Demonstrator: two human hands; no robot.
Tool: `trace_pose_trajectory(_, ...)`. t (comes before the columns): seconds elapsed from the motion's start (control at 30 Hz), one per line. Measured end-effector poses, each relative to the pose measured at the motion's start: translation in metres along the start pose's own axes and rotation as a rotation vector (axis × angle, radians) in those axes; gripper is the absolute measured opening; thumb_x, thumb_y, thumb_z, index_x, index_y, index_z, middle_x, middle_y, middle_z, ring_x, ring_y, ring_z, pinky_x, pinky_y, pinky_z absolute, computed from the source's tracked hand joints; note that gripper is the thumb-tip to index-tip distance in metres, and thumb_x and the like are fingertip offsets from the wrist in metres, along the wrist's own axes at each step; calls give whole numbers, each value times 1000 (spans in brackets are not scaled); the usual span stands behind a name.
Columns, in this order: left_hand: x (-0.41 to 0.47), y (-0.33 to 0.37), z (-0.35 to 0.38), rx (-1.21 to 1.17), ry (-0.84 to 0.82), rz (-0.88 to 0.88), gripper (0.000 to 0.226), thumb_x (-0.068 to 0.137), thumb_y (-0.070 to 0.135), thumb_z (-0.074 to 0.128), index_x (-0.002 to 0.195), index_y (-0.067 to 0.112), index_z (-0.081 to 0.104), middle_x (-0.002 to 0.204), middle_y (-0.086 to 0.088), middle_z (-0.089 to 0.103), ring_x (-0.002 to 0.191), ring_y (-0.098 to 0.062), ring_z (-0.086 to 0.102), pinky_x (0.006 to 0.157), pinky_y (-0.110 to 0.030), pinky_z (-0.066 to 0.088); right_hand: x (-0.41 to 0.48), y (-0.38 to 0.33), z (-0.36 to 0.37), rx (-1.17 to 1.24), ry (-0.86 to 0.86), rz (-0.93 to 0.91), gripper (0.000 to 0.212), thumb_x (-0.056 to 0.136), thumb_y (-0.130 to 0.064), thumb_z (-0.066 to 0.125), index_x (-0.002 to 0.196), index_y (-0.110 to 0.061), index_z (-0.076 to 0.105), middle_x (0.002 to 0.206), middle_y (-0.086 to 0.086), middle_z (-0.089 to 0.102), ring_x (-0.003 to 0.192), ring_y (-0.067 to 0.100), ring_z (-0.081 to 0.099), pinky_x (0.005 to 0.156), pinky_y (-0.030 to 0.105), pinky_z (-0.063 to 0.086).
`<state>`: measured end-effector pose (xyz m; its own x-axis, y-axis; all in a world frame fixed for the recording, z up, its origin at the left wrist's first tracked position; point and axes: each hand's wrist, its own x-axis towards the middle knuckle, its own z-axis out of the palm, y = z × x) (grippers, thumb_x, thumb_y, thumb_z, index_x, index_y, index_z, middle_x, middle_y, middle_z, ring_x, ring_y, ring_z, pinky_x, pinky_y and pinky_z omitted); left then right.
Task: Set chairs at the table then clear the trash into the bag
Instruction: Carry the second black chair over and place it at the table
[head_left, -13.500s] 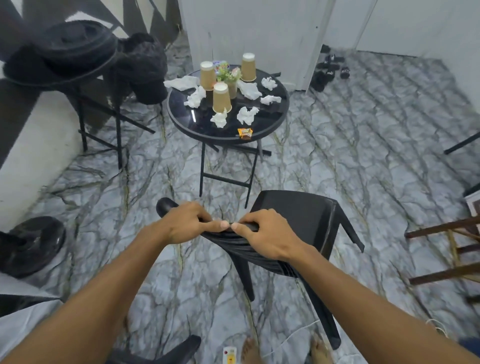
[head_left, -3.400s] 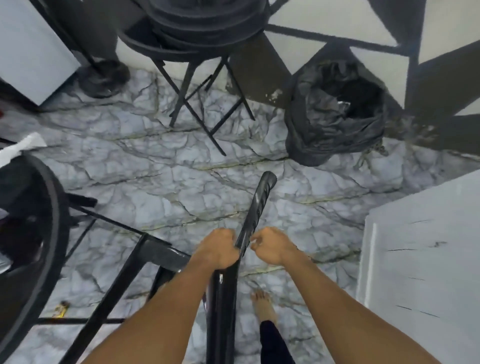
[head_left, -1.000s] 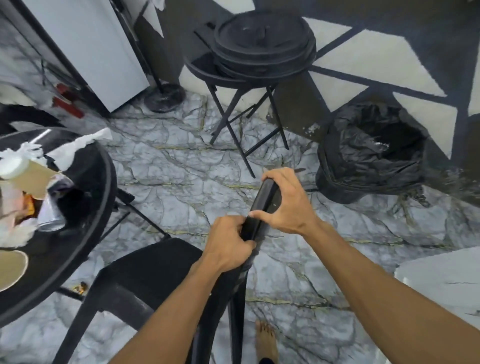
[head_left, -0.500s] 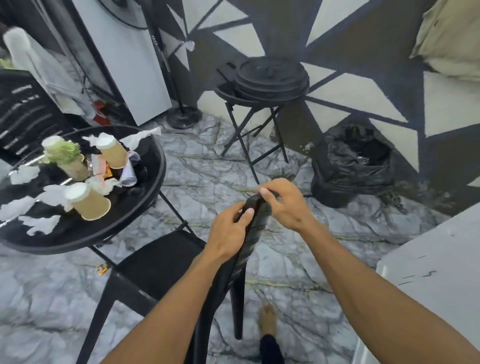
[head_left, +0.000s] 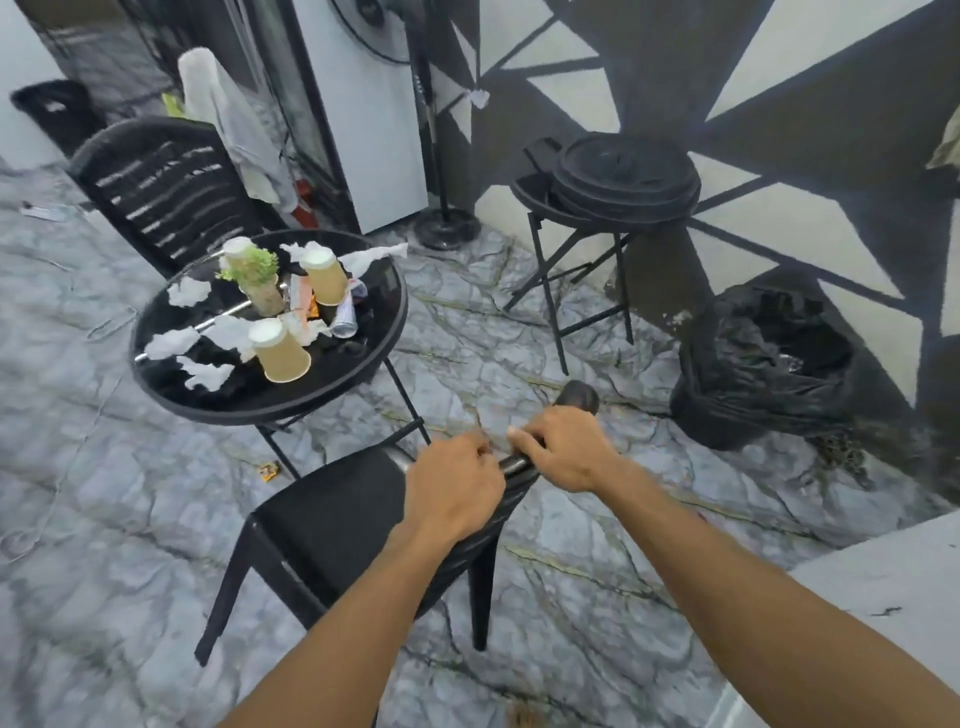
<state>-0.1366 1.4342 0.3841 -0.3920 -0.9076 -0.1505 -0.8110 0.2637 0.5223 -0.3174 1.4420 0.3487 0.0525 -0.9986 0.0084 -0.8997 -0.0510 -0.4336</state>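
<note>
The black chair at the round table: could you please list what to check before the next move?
1. Grip: left hand and right hand both grip the top rail of the chair: ok.
2. Facing: seat points toward the table: ok.
3. Floor ahead: an orange wrapper lies by a table leg: not ok.
4. Chair feet planted: cannot tell, some are hidden.
5. Trash bag mouth open: ok.

Black plastic chair (head_left: 332, 530), glossy black round table (head_left: 363, 358) with tan paper cups (head_left: 280, 353) and white tissues (head_left: 171, 343), grey veined marble floor (head_left: 104, 519), black trash bag (head_left: 763, 374).
</note>
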Motion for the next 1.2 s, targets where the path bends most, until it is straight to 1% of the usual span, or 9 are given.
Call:
trace_pose_trajectory(0.13, -25, -13, 0, 190, 72, 97, 48, 105, 46, 32, 79, 20, 62, 75, -1, 63, 71, -24, 57, 64, -35, 34, 6, -21, 11, -41, -87, -140, 60, 102, -51, 33, 51, -20, 40, 49, 4, 46, 48, 21, 42, 53, 41, 33)
trace_pose_trajectory(0.27, -31, -53, -11, 173, 99, 215, 58, 104, 51, 34, 59, 17, 43, 53, 1, 48, 56, -20, 47, 55, -39, 38, 15, -7, 8, 69, -207, -219, 74, 96, -68, 28, 58, -7, 42, 52, 5, 38, 48, 17, 30, 54, 36, 27)
trace_pose_trajectory(0.37, -36, -70, -16, 161, 147, 244, 58, 104, 52, 36, 54, 21, 34, 49, 1, 41, 52, -17, 43, 55, -42, 40, 13, -14, 11, 90, -236, -358, 71, 92, -74, 27, 54, -17, 46, 50, 3, 41, 46, 17, 29, 52, 32, 24)
trace_pose_trajectory(0.53, -67, -111, -35, 108, 257, 67, 55, 102, 43, 40, 54, 17, 35, 47, 0, 40, 49, -18, 44, 56, -37, 41, 26, -37, 23, 81, -314, -461, 81, 87, -84, 25, 55, -15, 54, 51, 11, 46, 47, 23, 36, 54, 43, 35)
trace_pose_trajectory(0.67, -81, -84, -27, 259, 128, -185, 53, 105, 49, 26, 64, 22, 49, 75, -3, 63, 79, -29, 60, 77, -45, 49, 34, -65, 35, 6, -308, -589, 90, 79, -91, 23, 55, -10, 51, 47, 8, 47, 46, 25, 42, 51, 36, 36)
trace_pose_trajectory(0.73, -83, -70, -17, 248, 104, -180, 56, 105, 51, 19, 72, 22, 55, 84, -6, 67, 86, -32, 60, 82, -49, 49, 40, -73, 36, -10, -301, -635, 91, 77, -93, 24, 54, -9, 51, 46, 7, 46, 46, 25, 41, 51, 37, 35)
trace_pose_trajectory(0.9, -91, -53, 14, 105, 110, -111, 61, 101, 64, 29, 58, 21, 39, 57, 0, 51, 61, -27, 52, 67, -45, 49, 53, -40, 25, -106, -318, -612, 90, 75, -95, 22, 58, -19, 68, 50, 4, 55, 47, 20, 41, 50, 33, 31)
trace_pose_trajectory(1.0, -93, -31, 44, 101, 137, -65, 57, 99, 67, 27, 63, 25, 37, 57, 2, 49, 57, -25, 52, 63, -42, 49, 39, -16, 24, -57, -281, -588, 69, 91, -79, 33, 47, -30, 55, 46, 4, 51, 44, 23, 39, 49, 40, 35)
trace_pose_trajectory(1.2, -106, -75, 45, 157, 222, 63, 58, 97, 68, 29, 60, 24, 38, 48, 4, 41, 49, -19, 49, 50, -38, 37, 14, -20, 38, -102, -241, -607, 82, 86, -85, 28, 61, -17, 65, 52, 4, 55, 51, 21, 47, 57, 43, 42)
